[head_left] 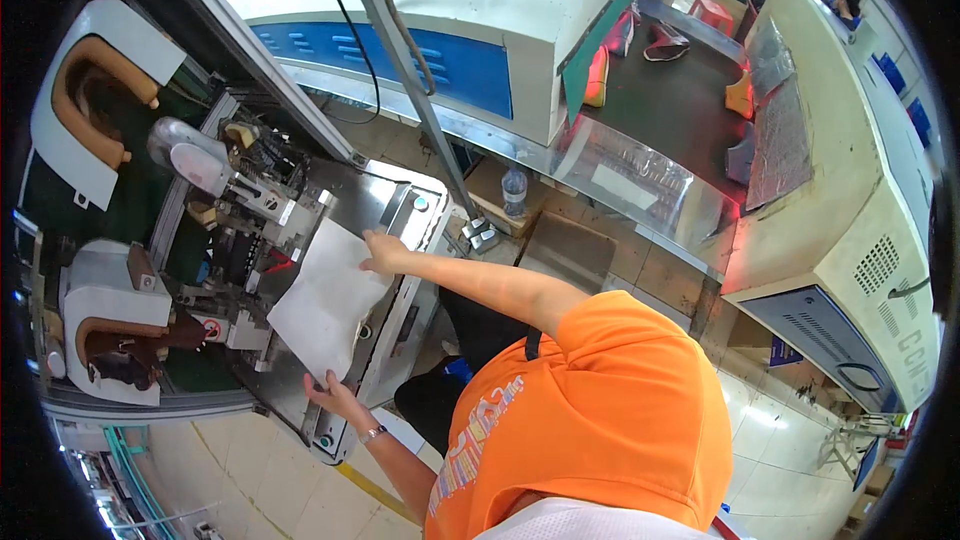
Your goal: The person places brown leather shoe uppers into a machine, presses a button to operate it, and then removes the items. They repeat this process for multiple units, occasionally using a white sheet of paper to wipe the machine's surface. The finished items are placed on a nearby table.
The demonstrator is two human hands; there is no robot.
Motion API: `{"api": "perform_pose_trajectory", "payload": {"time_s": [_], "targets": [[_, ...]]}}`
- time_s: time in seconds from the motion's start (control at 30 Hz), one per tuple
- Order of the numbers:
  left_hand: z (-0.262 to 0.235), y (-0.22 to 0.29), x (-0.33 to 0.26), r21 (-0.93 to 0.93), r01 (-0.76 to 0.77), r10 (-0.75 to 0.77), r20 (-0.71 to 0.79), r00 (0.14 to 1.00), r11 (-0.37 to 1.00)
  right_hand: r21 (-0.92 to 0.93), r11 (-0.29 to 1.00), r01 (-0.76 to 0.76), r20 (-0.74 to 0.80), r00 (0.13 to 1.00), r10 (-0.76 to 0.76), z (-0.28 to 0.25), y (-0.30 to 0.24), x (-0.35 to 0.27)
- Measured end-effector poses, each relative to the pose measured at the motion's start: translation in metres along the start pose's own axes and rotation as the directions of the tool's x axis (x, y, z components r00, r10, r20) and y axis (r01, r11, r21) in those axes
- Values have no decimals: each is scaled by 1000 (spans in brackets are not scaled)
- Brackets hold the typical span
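Observation:
A white, limp sheet [325,290], cloth or paper, is stretched between my hands over the metal table of a machine. My right hand [383,252] grips its upper right edge with thumb and fingers. At the sheet's lower corner, the fingertips of my left hand [338,400] pinch the edge; a metal band circles that wrist. Right behind the sheet stands the machine's clamping head [265,205], partly covered by it. Farther left, a dark brown shoe upper [125,355] lies against a brown U-shaped pad [90,325].
Another brown U-shaped pad [75,105] on a white plate sits at the upper left. A slanting metal post [415,90] rises beside the table. Beyond it, a conveyor [660,90] carries several shoe pieces between pale machine housings. A plastic bottle [514,192] stands below the conveyor's edge.

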State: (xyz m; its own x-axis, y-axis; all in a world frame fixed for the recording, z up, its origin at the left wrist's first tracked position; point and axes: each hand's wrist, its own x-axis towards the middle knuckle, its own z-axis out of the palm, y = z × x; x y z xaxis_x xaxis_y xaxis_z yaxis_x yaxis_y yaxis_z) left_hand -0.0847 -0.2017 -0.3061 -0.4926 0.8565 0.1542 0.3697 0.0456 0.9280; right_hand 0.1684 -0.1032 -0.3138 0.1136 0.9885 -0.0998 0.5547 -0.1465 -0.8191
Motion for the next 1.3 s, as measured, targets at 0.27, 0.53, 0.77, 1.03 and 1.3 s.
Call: {"api": "perform_pose_trajectory", "payload": {"time_s": [0.27, 0.53, 0.77, 1.03, 1.3], "targets": [[-30, 2, 2, -494, 247, -138, 246, 959, 834, 762, 616, -200, 427, 870, -246, -16, 15, -30], [-35, 14, -27, -363, 447, -39, 739, 673, 818, 369, 928, -48, 259, 964, -54, -74, 86, -64], [-26, 4, -12, -349, 504, -184, 648, 739, 790, 940, 335, 70, 17, 968, -251, -195, 49, -128], [-15, 7, -4, -404, 452, -177, 558, 810, 795, 432, 893, 130, 157, 964, -217, -214, 63, -63], [-23, -19, -5, -391, 417, -202, 484, 851, 821, 762, 642, 89, 138, 945, -295, -187, -5, -73]]}}
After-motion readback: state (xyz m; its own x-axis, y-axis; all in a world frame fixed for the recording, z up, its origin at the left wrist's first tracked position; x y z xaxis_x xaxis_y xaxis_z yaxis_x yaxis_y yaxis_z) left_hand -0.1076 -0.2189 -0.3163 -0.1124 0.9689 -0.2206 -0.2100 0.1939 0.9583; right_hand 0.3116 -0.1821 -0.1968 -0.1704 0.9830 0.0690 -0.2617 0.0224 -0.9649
